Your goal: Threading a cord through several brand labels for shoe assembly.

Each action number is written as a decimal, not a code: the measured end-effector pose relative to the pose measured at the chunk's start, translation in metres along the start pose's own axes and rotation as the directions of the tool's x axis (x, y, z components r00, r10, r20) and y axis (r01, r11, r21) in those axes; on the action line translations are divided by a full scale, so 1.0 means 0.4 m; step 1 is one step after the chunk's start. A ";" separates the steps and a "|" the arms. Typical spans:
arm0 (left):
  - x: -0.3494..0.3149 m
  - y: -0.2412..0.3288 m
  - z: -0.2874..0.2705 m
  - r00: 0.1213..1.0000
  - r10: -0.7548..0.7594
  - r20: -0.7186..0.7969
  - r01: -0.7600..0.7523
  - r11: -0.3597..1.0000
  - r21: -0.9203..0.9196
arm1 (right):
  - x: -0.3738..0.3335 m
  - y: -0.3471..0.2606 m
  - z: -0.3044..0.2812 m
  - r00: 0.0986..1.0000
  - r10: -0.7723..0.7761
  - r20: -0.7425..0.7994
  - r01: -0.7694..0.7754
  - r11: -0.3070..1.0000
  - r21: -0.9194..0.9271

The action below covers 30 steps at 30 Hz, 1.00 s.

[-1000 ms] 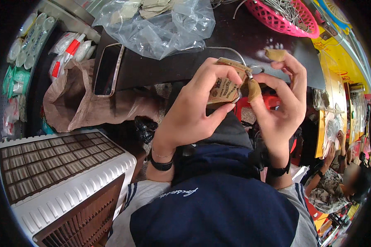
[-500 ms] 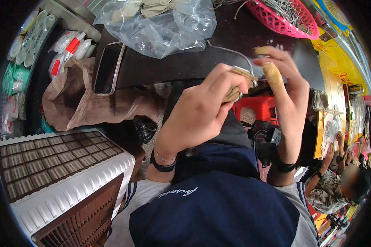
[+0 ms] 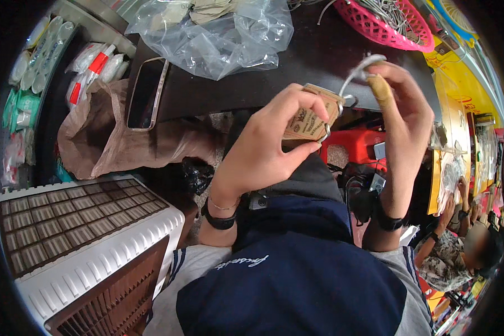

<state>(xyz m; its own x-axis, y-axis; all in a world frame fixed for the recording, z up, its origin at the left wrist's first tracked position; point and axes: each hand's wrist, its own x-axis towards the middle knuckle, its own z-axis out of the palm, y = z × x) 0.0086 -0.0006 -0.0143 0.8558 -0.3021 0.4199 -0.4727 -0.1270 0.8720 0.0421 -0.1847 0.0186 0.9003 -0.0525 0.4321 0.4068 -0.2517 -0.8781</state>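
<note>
Clock read from the middle of the view, 12 at the far side. Dark worktop across 12. White-and-brown slatted appliance at 8; crumpled brown bag at 10. Clear plastic bag near 11:30, loose cards inside. Pink basket at 1:30, heaped with grey strands. Red plastic piece between 2 and 3, below the worktop edge. Phone at 10, partly on the worktop.

Left hand near 1, clamped on the printed card tags, fingers over the top, thumb beneath. Tags at 1:30, held up off the worktop, face toward the wearer; looks like more than one, count unclear. Right hand at 2, thumb and finger apparently pinched together on the grey cord; blur there. Tan wrap on the right thumb.

Progress, as judged: cord already joined to the tags at their 2 o'clock edge, with a small loop showing. Its free length looks unfinished; whether a knot is made or tight cannot be told. More cards and strands lie in bag and basket.

Against half a second earlier: cord then arced toward 12 over the worktop, now swings toward 2 to the right hand. That hand sits farther toward 3, and the tags, then nearly edge-on, show more face. Bag, basket and phone look unchanged.
</note>
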 end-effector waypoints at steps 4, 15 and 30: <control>0.005 -0.003 -0.003 0.999 -0.021 -0.030 0.020 1.000 -0.006 | -0.031 -0.036 -0.035 0.984 0.117 0.138 -0.087 0.974 -0.209; 0.007 0.009 0.025 0.999 0.000 0.036 -0.003 0.997 0.077 | -0.048 0.018 0.002 0.908 0.240 0.344 -0.324 0.922 0.211; -0.018 0.019 0.063 0.974 -0.138 0.179 0.109 0.981 0.161 | -0.013 0.010 -0.023 0.989 0.092 0.120 -0.131 0.919 0.373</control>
<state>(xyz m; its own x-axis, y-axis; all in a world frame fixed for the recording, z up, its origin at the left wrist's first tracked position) -0.0063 -0.0233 -0.0171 0.8610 -0.4463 0.2439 -0.4044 -0.3099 0.8605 0.0375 -0.1944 0.0146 0.9460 0.0404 0.3216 0.3137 0.1363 -0.9397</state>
